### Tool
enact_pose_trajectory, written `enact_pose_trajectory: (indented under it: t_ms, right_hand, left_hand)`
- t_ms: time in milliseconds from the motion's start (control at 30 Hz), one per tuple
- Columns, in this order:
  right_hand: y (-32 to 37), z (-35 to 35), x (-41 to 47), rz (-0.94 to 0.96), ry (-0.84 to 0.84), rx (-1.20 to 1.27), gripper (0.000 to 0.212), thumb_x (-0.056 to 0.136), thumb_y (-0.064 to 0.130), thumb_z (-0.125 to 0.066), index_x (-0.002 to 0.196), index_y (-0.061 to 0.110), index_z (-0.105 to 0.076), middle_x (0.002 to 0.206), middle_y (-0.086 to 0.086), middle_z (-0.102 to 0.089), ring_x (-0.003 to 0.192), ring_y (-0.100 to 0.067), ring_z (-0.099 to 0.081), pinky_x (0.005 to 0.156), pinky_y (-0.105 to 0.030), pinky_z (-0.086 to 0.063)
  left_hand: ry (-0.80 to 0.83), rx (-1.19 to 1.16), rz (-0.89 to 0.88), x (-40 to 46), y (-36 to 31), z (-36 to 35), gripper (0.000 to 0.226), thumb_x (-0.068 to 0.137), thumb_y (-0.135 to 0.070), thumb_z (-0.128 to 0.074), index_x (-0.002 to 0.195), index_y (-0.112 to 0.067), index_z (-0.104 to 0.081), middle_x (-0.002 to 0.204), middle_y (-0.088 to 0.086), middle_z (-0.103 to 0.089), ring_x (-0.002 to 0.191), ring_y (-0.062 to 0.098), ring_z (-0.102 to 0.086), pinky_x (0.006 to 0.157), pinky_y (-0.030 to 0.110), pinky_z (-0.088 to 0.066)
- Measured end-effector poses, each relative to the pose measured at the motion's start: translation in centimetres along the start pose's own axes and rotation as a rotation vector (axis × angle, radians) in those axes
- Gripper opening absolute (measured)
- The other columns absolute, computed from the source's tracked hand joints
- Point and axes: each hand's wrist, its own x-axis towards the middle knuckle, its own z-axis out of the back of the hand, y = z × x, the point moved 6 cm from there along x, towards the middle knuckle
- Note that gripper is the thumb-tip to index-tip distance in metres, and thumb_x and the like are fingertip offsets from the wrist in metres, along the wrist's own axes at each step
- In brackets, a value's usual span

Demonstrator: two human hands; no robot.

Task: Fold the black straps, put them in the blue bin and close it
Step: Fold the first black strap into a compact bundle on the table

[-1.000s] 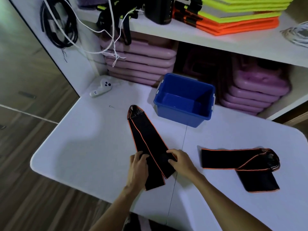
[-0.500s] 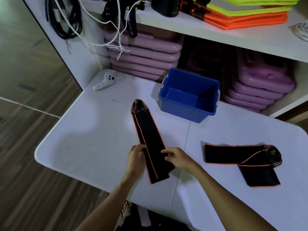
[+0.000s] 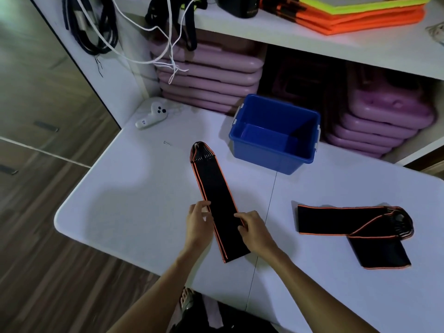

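Table [image 3: 134, 212]: white, filling the middle and lower right of the frame, a thin seam running down its centre.
Shelf [image 3: 348, 44]: white, across the top; orange and yellow folded vests [image 3: 355, 13] stacked at upper right, purple cases [image 3: 206, 75] piled underneath, black and white cords [image 3: 96, 27] dangling at upper left.
Blue bin [image 3: 262, 155]: standing open just above centre, white latches on its short ends, nothing inside, no lid on it.
Right strap [image 3: 336, 219]: black with orange edging, lying at right of centre, bent over itself into an angle, gathered end pointing right, untouched.
Centre strap [image 3: 216, 188]: black with orange edging, stretched flat on a diagonal from just left of the bin down toward lower centre, gathered tip at the far end.
Left hand [image 3: 198, 227]: at the strap's left edge, fingertips pinching that edge, thumb up top.
Right hand [image 3: 255, 230]: at the strap's right edge, fingers curled onto the fabric, gripping the border.
White controller [image 3: 151, 115]: resting at the table's far left corner, well apart from the straps.
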Motion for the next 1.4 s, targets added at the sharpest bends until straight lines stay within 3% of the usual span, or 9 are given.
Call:
enact_pose_trajectory:
  t_ms: [133, 233, 300, 433, 633, 833, 933, 1033, 1400]
  right_hand:
    - [1.3, -0.4, -1.8, 0.014, -0.059, -0.322, 0.073, 0.089, 0.06, -0.053, 0.149, 0.029, -0.026, 0.131, -0.005, -0.044, 0.117, -0.028, -0.047, 0.091, -0.039, -0.046]
    - [1.9, -1.6, -2.6, -0.014, -0.112, -0.419, 0.102, 0.07, 0.079, -0.053, 0.152, 0.032, -0.013, 0.13, -0.007, -0.043, 0.111, -0.029, -0.047, 0.085, -0.041, -0.046]
    - [2.0, -2.5, -2.7, -0.008, -0.147, -0.449, 0.111, 0.066, 0.078, -0.06, 0.154, 0.031, -0.011, 0.131, -0.012, -0.044, 0.11, -0.031, -0.048, 0.085, -0.042, -0.047]
    - [1.3, -3.6, -2.8, 0.002, -0.162, -0.532, 0.111, 0.07, 0.061, -0.072, 0.155, 0.03, -0.007, 0.14, -0.021, -0.04, 0.117, -0.038, -0.047, 0.086, -0.048, -0.048]
    - [1.0, -3.4, -3.0, 0.019, -0.201, -0.464, 0.108, 0.074, 0.048, -0.073, 0.155, 0.028, -0.005, 0.136, -0.023, -0.042, 0.114, -0.037, -0.049, 0.084, -0.047, -0.054]
    - [1.0, -2.9, -3.4, 0.006, -0.229, -0.42, 0.106, 0.074, 0.04, -0.074, 0.154, 0.023, -0.007, 0.121, -0.02, -0.049, 0.103, -0.033, -0.052, 0.083, -0.041, -0.055]
    - [0.8, -2.7, -3.3, 0.007, -0.233, -0.461, 0.103, 0.073, 0.043, -0.071, 0.155, 0.023, -0.011, 0.117, -0.016, -0.05, 0.1, -0.031, -0.052, 0.079, -0.039, -0.054]
    - [0.7, -2.5, -3.2, 0.01, -0.253, -0.489, 0.099, 0.071, 0.043, -0.068, 0.154, 0.024, -0.018, 0.116, -0.014, -0.052, 0.097, -0.031, -0.053, 0.074, -0.04, -0.051]
    - [-2.1, 0.9, -2.5, 0.033, -0.305, -0.397, 0.096, 0.073, 0.039, -0.069, 0.153, 0.026, -0.017, 0.13, -0.008, -0.049, 0.108, -0.03, -0.05, 0.083, -0.044, -0.048]
  left_hand:
    - [0.01, 0.167, -0.118, 1.6, -1.1, 0.0, 0.032, 0.09, -0.001, -0.048, 0.118, -0.012, -0.056, 0.122, 0.006, -0.049, 0.105, 0.019, -0.054, 0.086, 0.019, -0.042]
    - [0.04, 0.372, -0.218, 3.7, -2.6, -0.7, 0.037, 0.086, 0.0, -0.048, 0.121, -0.009, -0.055, 0.127, 0.011, -0.048, 0.114, 0.029, -0.046, 0.096, 0.035, -0.042]
    - [0.074, 0.541, -0.26, 5.3, -3.5, -1.2, 0.041, 0.087, -0.005, -0.049, 0.128, -0.009, -0.052, 0.136, 0.012, -0.044, 0.121, 0.034, -0.041, 0.098, 0.046, -0.041]
    - [0.267, 0.889, -0.31, 8.7, -3.4, -2.4, 0.055, 0.096, -0.026, -0.043, 0.147, -0.009, -0.028, 0.157, 0.016, -0.014, 0.144, 0.033, -0.015, 0.11, 0.048, -0.028]
    - [0.418, 0.969, -0.169, 11.4, -1.2, -1.5, 0.068, 0.098, -0.038, -0.038, 0.151, -0.011, -0.006, 0.16, 0.015, 0.005, 0.146, 0.033, 0.001, 0.115, 0.054, -0.013]
    - [0.36, 1.031, -0.132, 12.2, 0.2, 1.5, 0.07, 0.098, -0.041, -0.04, 0.151, -0.01, -0.007, 0.161, 0.009, 0.001, 0.146, 0.034, 0.002, 0.115, 0.054, -0.014]
    - [0.248, 1.082, -0.32, 11.9, -1.5, 1.2, 0.065, 0.092, -0.029, -0.051, 0.146, -0.007, -0.023, 0.155, 0.019, -0.015, 0.143, 0.037, -0.011, 0.111, 0.052, -0.026]
    - [0.363, 1.083, -0.525, 11.4, -2.2, -1.0, 0.067, 0.092, -0.026, -0.05, 0.149, -0.01, -0.019, 0.158, 0.017, -0.01, 0.146, 0.033, -0.007, 0.115, 0.05, -0.021]
    - [0.432, 0.946, -0.366, 12.4, 0.0, 0.3, 0.066, 0.097, -0.047, -0.037, 0.151, -0.017, -0.013, 0.16, 0.009, -0.006, 0.146, 0.031, -0.009, 0.111, 0.059, -0.02]
